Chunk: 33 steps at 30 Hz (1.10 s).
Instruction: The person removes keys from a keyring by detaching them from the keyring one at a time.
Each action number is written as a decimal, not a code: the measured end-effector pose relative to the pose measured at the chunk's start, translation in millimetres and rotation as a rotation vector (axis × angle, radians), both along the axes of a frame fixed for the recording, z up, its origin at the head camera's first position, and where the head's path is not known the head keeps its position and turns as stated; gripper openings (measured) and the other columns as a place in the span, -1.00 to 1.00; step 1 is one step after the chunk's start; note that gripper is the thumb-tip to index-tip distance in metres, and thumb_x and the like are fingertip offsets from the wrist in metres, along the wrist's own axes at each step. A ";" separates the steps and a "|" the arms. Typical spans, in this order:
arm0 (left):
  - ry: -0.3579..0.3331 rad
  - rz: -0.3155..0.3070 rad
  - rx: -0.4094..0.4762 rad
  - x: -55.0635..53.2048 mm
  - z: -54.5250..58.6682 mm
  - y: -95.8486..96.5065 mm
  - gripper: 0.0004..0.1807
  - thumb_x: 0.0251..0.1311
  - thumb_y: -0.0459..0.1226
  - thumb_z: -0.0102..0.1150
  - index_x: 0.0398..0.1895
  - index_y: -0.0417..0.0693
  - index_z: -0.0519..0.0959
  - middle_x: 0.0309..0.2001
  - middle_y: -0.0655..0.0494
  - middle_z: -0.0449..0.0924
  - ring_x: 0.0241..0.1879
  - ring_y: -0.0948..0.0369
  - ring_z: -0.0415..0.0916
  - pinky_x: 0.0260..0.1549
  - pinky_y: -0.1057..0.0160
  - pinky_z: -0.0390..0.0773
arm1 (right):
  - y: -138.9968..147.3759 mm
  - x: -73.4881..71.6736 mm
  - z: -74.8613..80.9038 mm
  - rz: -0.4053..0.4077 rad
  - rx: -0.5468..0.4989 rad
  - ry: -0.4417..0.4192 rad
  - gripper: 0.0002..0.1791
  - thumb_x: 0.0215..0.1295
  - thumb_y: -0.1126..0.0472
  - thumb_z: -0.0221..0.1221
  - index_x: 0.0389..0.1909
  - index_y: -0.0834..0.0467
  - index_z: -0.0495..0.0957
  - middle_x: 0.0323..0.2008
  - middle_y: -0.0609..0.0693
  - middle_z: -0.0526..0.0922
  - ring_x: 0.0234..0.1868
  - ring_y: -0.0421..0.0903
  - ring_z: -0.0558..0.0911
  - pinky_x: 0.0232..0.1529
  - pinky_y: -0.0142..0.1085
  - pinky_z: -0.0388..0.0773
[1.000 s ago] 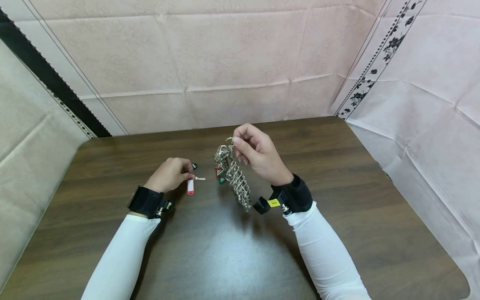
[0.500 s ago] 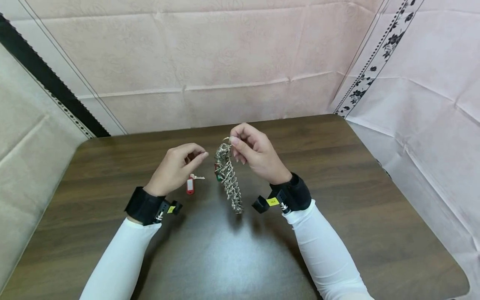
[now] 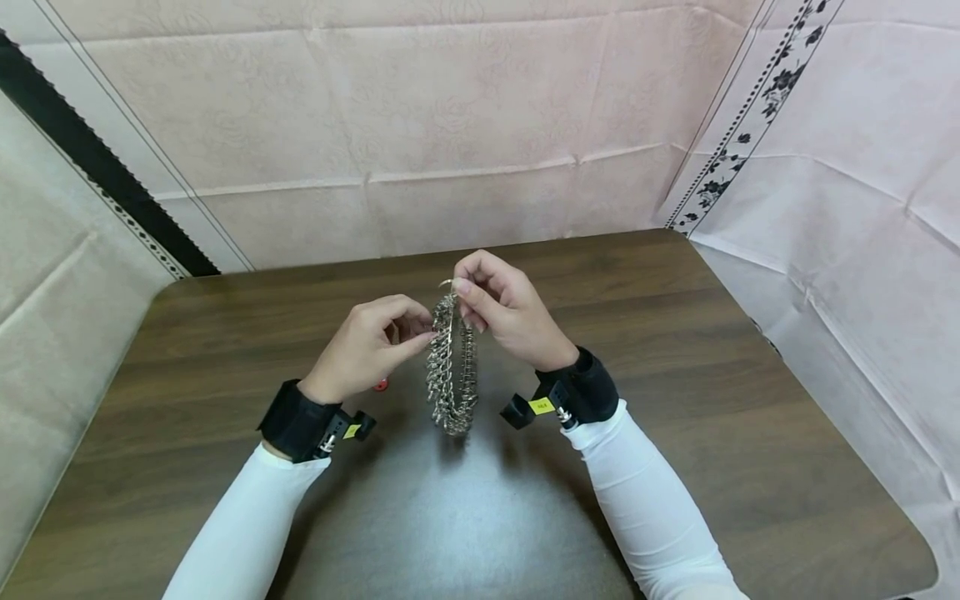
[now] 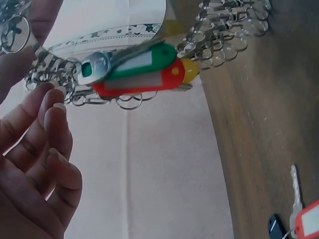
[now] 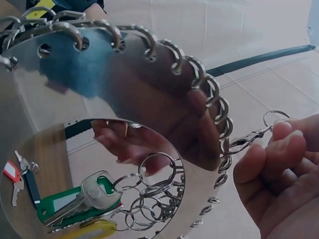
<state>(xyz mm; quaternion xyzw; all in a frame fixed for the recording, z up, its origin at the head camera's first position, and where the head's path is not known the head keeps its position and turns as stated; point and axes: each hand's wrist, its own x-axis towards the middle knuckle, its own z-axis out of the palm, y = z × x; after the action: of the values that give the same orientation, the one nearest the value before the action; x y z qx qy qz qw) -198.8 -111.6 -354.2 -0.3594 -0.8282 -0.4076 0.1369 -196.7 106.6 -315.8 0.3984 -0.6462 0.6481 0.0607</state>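
Note:
A large round metal key ring (image 3: 441, 367) hangs upright above the table, its flat band edged with several small snap hooks and split rings. My right hand (image 3: 504, 315) pinches one snap hook (image 5: 249, 141) at the top. On the other side, my left hand (image 3: 371, 342) grips the hooks at the edge with thumb and fingertips, partly hidden. Keys with a green tag (image 4: 154, 59), a red tag (image 4: 170, 77) and a yellow tag (image 4: 190, 69) hang from it. Below the left hand lies a loose key (image 4: 295, 186) with its own red tag (image 4: 309, 221).
A small black fob (image 4: 275, 226) lies beside the loose key. The brown wooden table (image 3: 675, 400) is bordered at the back by a pale patterned cloth (image 3: 480, 125). Each wrist wears a black camera strap (image 3: 296, 421).
My left hand has let go of the loose key, risen and moved right to the key ring. The ring has turned and now shows its round opening. The right hand keeps its pinch.

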 end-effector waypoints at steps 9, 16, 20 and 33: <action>0.057 0.045 0.007 -1.8 -3.7 5.8 -0.89 0.26 -0.13 0.17 -0.32 0.07 0.59 -0.42 0.27 0.46 -0.47 0.36 0.38 -0.54 0.32 0.43 | -0.3 0.2 -0.3 -0.007 0.011 -0.001 -0.88 0.45 0.32 -0.07 -0.25 0.33 0.33 -0.51 0.13 0.36 -0.57 0.00 0.35 -0.60 -0.18 0.32; 0.023 0.057 0.069 -2.7 -0.2 2.0 -0.87 0.32 -0.16 0.10 -0.26 0.01 0.57 -0.32 0.22 0.55 -0.35 0.34 0.48 -0.39 0.30 0.52 | -0.3 0.4 0.0 -0.006 0.012 0.004 -0.88 0.46 0.32 -0.07 -0.25 0.33 0.33 -0.51 0.13 0.35 -0.58 0.11 0.33 -0.61 -0.19 0.32; -0.052 0.059 0.117 -2.4 1.7 -0.6 -0.85 0.36 -0.16 0.04 -0.20 -0.02 0.53 -0.30 0.17 0.61 -0.31 0.31 0.52 -0.31 0.26 0.55 | -0.2 0.5 0.5 -0.010 0.020 0.002 -0.88 0.46 0.31 -0.07 -0.26 0.32 0.33 -0.51 0.13 0.35 -0.58 0.02 0.34 -0.61 -0.26 0.32; -0.326 0.047 0.285 5.7 14.0 -1.0 -0.76 0.42 -0.17 -0.05 -0.16 -0.21 0.44 -0.34 -0.03 0.56 -0.33 0.15 0.50 -0.31 0.30 0.51 | -1.2 1.9 -0.4 0.030 0.096 -0.017 -0.87 0.45 0.28 -0.04 -0.26 0.29 0.35 -0.50 0.11 0.36 -0.57 0.07 0.34 -0.57 -0.24 0.35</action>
<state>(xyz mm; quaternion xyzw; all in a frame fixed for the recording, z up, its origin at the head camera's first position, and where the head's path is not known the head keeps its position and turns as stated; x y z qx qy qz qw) -193.1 -112.6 -340.2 -0.2465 -0.7816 -0.5699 0.0600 -194.8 105.4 -316.2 0.4051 -0.6709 0.6206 0.0264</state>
